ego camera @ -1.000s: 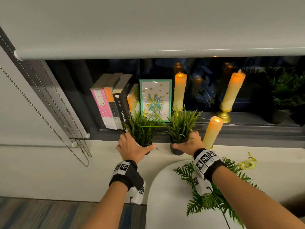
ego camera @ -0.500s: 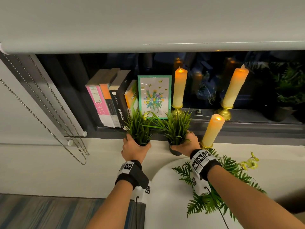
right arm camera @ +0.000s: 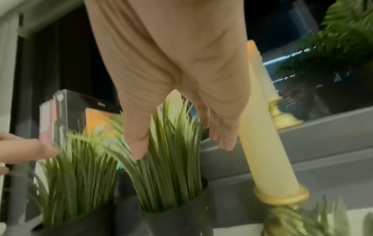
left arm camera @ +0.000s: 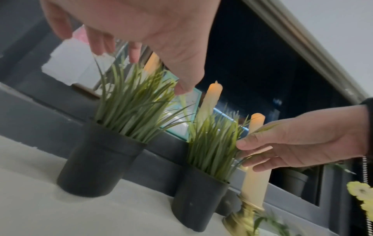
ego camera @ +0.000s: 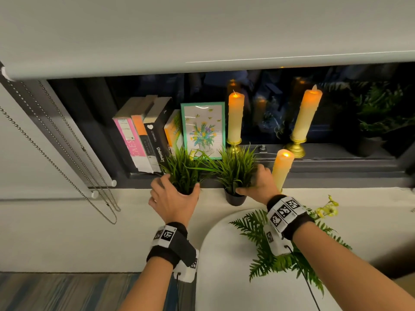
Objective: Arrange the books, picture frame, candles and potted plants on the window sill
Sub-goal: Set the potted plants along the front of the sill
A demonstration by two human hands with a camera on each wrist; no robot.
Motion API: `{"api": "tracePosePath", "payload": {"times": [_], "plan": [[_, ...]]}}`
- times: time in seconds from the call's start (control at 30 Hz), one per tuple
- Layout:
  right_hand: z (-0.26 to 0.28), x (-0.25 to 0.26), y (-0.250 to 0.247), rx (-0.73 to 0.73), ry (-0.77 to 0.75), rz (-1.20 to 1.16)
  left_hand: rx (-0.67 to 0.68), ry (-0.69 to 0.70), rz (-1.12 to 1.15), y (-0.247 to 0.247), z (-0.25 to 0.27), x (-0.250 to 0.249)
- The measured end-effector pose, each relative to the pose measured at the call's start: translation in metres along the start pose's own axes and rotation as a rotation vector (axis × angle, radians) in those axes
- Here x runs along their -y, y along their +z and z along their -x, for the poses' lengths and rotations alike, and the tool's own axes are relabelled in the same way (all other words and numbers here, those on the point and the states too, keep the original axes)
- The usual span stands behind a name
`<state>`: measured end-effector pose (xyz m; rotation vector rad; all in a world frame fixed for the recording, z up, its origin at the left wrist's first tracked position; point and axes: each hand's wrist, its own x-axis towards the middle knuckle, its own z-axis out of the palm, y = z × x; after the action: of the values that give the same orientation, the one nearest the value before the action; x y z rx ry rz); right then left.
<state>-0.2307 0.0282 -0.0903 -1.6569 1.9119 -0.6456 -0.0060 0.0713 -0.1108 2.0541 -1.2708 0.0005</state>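
Note:
Two grass plants in black pots stand side by side on the white window sill: the left plant and the right plant. My left hand hovers over the left plant with fingers spread, the thumb brushing the blades. My right hand has straight fingers among the right plant's blades. Behind stand several books, a teal picture frame and two tall candles. A third candle stands just right of my right hand.
A lowered roller blind hangs above, its bead chains at the left. Below my right arm a white rounded surface bears a fern with yellow flowers. The dark glass reflects candles and a plant.
Both potted plants went from held in the air to standing on the sill. My hands have let go of the pots and risen to the grass.

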Motion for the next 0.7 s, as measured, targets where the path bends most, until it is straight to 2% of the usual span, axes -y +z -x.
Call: {"api": "tracePosePath", "payload": {"times": [0.13,0.23,0.3,0.37,0.43,0.53,0.6,0.7], "plan": [[0.019,-0.003,-0.020,-0.066,-0.047,-0.092,-0.170,0.116,0.041,-0.017,0.011,-0.022],[0.036,-0.009,-0.041,-0.124,-0.076,-0.077,-0.158,0.342,0.182,-0.022,0.022,-0.036],[0.047,-0.016,-0.054,-0.143,-0.088,-0.033,0.024,0.558,0.321,-0.017,0.035,-0.048],[0.054,-0.022,-0.061,-0.127,-0.104,0.005,0.299,0.685,0.373,-0.011,0.052,-0.059],[0.063,-0.032,-0.064,-0.112,-0.101,0.014,0.590,0.744,0.355,0.000,0.074,-0.071],[0.077,-0.045,-0.070,-0.134,-0.088,-0.020,0.959,0.767,0.186,0.020,0.106,-0.086],[0.084,-0.053,-0.075,-0.133,-0.106,-0.037,1.096,0.766,0.036,0.032,0.123,-0.096],[0.090,-0.061,-0.085,-0.105,-0.156,-0.054,1.207,0.748,-0.206,0.048,0.138,-0.102]]}}
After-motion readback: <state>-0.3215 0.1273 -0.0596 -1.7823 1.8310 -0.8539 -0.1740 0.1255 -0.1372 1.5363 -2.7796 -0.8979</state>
